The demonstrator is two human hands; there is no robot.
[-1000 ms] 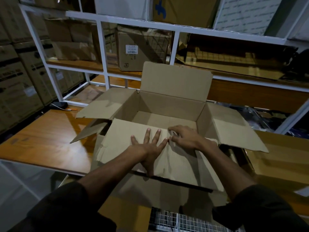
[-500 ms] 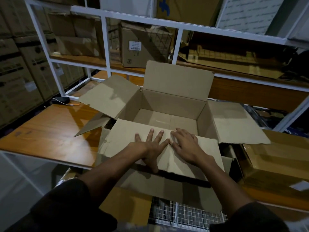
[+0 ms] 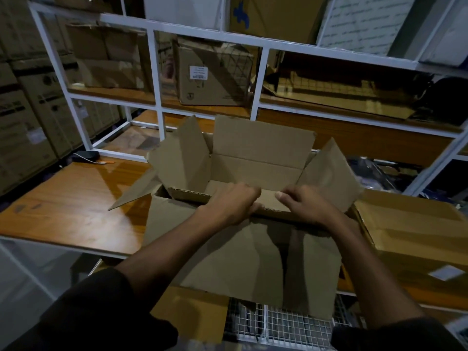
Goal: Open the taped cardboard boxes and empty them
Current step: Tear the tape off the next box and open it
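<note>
Brown corrugated cardboard everywhere in this one. The open box (image 3: 243, 188) sits dead centre on the wooden counter (image 3: 71, 198), near edge hanging toward me. My left hand (image 3: 228, 206) and right hand (image 3: 306, 206) are both on the near wall's top rim at about 6 o'clock of the opening. Left fingers (image 3: 244, 192) are curled together over the rim and clamped on it; right fingers are mostly hidden behind the knuckles, though the thumb (image 3: 282, 196) is pressed on the rim, so it looks like a pinch on that same edge.

From what I can see of the inside it's bare board, nothing left in there, but the near part is hidden. So my guess is I'm dragging or tipping it off the counter. I'd keep both grips even and pull low, since that rim is single-wall fluted board and will crease if one side leads.

Flaps at 9, 12 and 3 o'clock stand up, matte and floppy; the near flap (image 3: 253, 262) hangs down, creased. Another box (image 3: 415, 236) lies just beside it at 3 o'clock.
</note>
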